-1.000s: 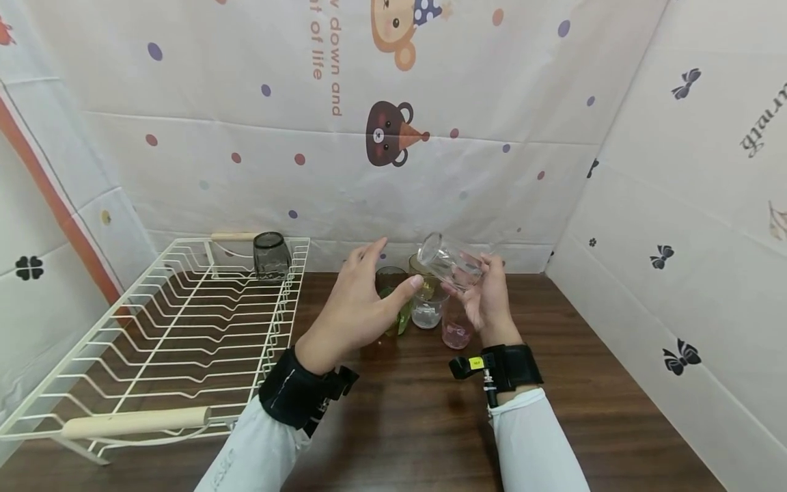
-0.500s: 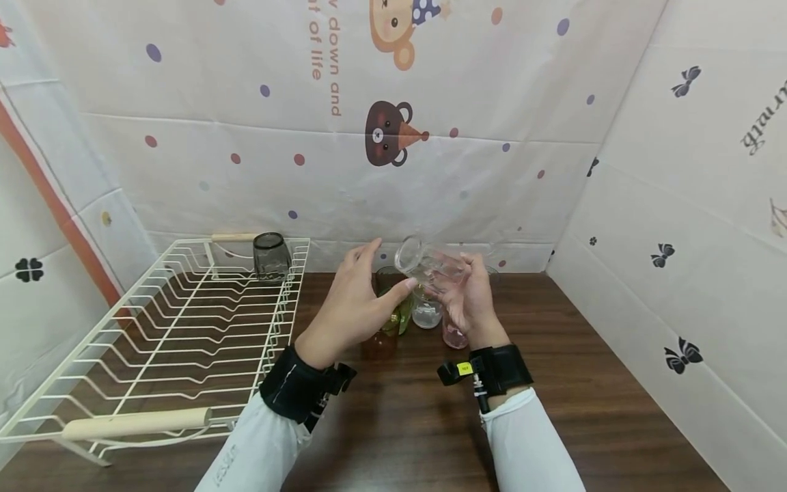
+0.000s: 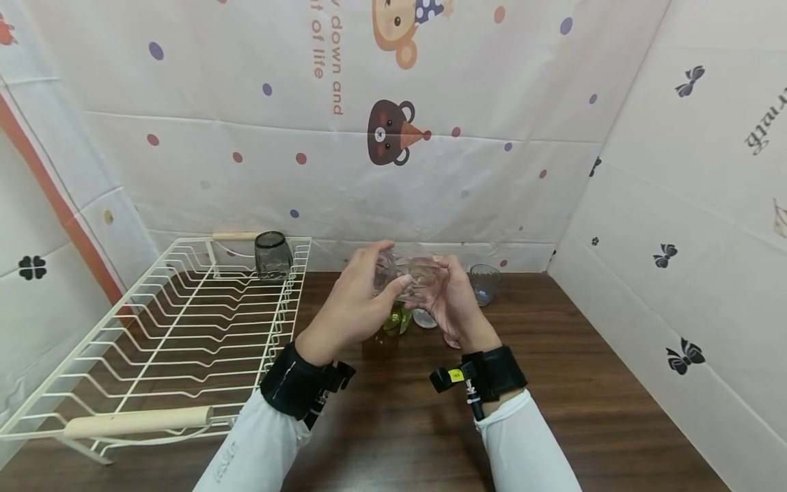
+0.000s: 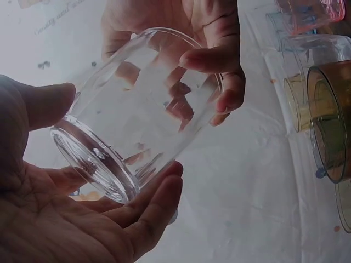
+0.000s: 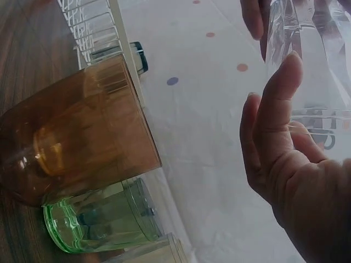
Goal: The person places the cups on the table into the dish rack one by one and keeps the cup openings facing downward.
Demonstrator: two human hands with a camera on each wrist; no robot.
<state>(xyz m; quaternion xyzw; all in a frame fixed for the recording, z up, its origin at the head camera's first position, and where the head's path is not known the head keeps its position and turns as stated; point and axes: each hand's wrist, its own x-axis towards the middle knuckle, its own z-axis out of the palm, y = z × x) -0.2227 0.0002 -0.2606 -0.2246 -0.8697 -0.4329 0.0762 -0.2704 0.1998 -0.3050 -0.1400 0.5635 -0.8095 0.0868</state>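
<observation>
A clear glass (image 3: 410, 275) lies tilted on its side in the air between both hands, above a cluster of glasses on the brown table (image 3: 399, 424). My left hand (image 3: 382, 275) cups its thick base (image 4: 93, 164), thumb on one side and fingers (image 4: 159, 203) under it. My right hand (image 3: 438, 281) grips the rim end, its fingertips (image 4: 211, 57) curled over the mouth. In the right wrist view the clear glass (image 5: 315, 60) stands in front of the right palm (image 5: 288, 164).
Under the hands stand a green glass (image 3: 396, 320), an amber glass (image 5: 77, 142), a clear one (image 3: 424, 318) and a pink one (image 4: 310, 11). A bluish glass (image 3: 484, 281) sits at the back. A white wire rack (image 3: 184, 328) at left bears a dark grey glass (image 3: 272, 255).
My right hand has carried the clear glass left and down to the left hand, which has taken hold of its base. The bluish glass at the back has come into view.
</observation>
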